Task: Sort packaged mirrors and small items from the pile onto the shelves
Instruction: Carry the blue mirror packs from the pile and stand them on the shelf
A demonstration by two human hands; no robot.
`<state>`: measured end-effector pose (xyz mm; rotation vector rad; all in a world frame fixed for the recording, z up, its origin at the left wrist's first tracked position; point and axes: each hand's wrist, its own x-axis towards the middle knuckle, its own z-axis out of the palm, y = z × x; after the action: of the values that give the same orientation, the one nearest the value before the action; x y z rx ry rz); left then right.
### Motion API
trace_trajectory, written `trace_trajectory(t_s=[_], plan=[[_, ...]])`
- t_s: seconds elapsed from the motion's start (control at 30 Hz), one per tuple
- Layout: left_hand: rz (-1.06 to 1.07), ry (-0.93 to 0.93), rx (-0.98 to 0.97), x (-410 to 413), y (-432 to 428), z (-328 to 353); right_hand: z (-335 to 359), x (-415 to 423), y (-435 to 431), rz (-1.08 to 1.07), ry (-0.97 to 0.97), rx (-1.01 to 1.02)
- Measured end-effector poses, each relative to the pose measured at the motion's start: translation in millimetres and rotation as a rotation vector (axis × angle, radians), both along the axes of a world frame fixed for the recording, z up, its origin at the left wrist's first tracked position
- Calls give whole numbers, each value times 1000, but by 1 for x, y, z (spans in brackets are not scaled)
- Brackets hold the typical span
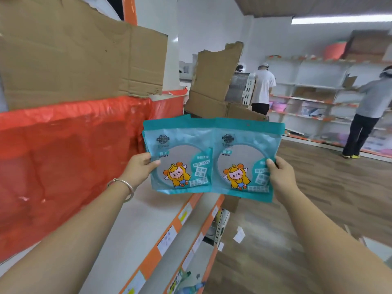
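Observation:
Two teal packaged mirrors with a cartoon figure are held up side by side at the centre of the head view. My left hand (pixel 141 166) grips the left packaged mirror (pixel 180 158) by its left edge; more packs seem stacked behind it. My right hand (pixel 280 175) grips the right packaged mirror (pixel 244 160) by its right edge, and this pack overlaps the left one slightly. Both packs hang above the white shelf (pixel 131 221) with orange front strips.
A red plastic sheet (pixel 63 149) and brown cardboard (pixel 74 60) cover the shelving on my left. More cardboard (pixel 214 81) stands ahead. Two people (pixel 263 85) (pixel 369 111) work at white shelves (pixel 314 90) at the far right. Wooden floor (pixel 297 187) lies to the right.

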<state>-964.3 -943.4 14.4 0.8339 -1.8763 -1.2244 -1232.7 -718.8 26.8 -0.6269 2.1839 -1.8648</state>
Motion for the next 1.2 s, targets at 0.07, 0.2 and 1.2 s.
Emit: trace_trajectory(t_s=[0.07,0.2,1.2], plan=[[15,1,16,-17,-9,-3,-1,-21,-13,15,-6,-12],[77,47,28,-57,-22,-7,0,-71,-41,71,10,-28],[605,73,82,-193,-136,-43,-29,-247,-328,603,-75,-53]])
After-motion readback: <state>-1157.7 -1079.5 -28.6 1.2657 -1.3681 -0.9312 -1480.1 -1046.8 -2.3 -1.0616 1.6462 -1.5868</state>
